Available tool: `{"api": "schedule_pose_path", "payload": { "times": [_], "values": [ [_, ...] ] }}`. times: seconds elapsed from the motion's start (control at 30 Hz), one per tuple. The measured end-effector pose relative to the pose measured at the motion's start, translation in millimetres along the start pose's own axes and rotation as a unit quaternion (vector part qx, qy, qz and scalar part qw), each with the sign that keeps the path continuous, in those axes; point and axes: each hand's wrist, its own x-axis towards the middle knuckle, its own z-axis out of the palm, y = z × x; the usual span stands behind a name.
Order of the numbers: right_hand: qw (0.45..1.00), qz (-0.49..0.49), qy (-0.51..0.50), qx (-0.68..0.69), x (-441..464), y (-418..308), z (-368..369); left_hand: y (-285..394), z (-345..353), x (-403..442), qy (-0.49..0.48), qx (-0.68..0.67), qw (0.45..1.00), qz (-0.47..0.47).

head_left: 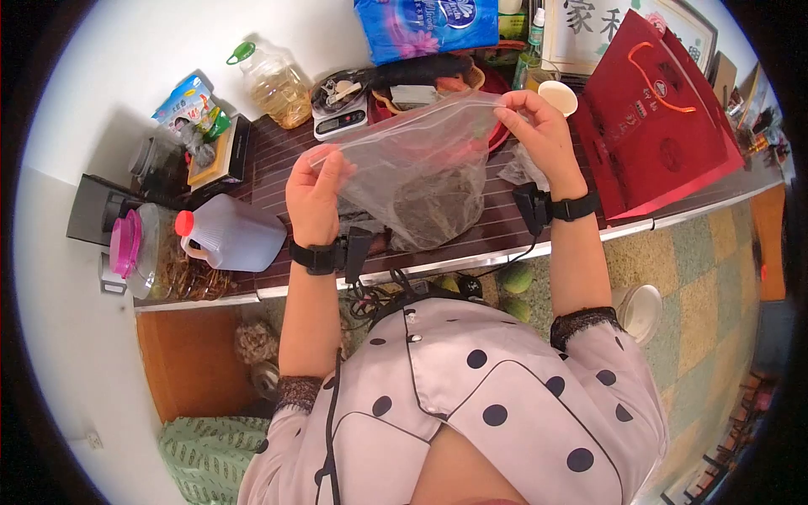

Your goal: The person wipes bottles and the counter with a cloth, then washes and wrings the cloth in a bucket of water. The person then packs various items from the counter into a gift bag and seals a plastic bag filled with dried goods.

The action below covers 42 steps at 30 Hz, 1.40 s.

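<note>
A clear plastic bag [404, 160] is stretched between my two hands above the table. My left hand [316, 189] pinches its left upper corner between thumb and fingers. At the opposite corner, my right hand [543, 139] grips the top edge the same way. The bag's lower part hangs crumpled near the front of the table. Something dark shows through the plastic there; I cannot tell whether it is inside or behind. Behind the bag, partly covered, is a red basin [498, 135]. Both wrists wear black straps with small devices.
The dark striped table [269, 156] carries a white digital scale [341, 122], an oil bottle [278, 93], a red-capped jug [240, 231] and a pink-lidded jar [156, 252]. A blue tissue pack [429, 29] stands behind. To the right are a paper cup [557, 97] and a red gift bag [648, 126].
</note>
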Motion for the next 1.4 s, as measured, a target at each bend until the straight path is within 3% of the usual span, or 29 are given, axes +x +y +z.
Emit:
{"api": "schedule_pose_path", "payload": {
  "times": [0.43, 0.63, 0.83, 0.93, 1.03, 1.1, 1.2, 1.4],
  "values": [
    [0.999, -0.025, 0.03, -0.008, 1.5, -2.2, 6.7, -1.9, -16.6, 3.6, 0.014, 0.062, 0.998, 0.003],
    [0.996, -0.065, 0.022, -0.054, 0.3, -6.0, 5.9, -1.6, -14.6, 5.5, 0.012, 0.084, 0.995, 0.053],
    [0.997, -0.069, 0.006, -0.019, 0.2, -6.7, 8.7, 2.7, -8.5, 3.1, 0.013, 0.105, 0.99, 0.089],
    [0.996, -0.048, -0.024, 0.07, 0.3, -15.9, 12.7, 6.7, -4.3, 1.1, -0.002, 0.121, 0.988, 0.099],
    [0.996, -0.004, -0.067, 0.055, 0.9, -38.2, 17.5, 7.7, -4.0, 0.2, -0.013, 0.117, 0.989, 0.092],
    [0.99, -0.061, -0.078, -0.103, 5.1, -39.9, 17.7, 7.6, -4.3, 0.7, -0.019, 0.111, 0.99, 0.087],
    [0.992, 0.002, -0.087, -0.087, 10.5, -30.8, 12.2, 8.0, -4.8, 0.6, -0.015, 0.113, 0.989, 0.09],
    [0.99, -0.03, -0.084, -0.107, 10.4, -31.6, 11.9, 12.3, -2.9, -2.3, -0.007, 0.137, 0.986, 0.098]
  ]
}}
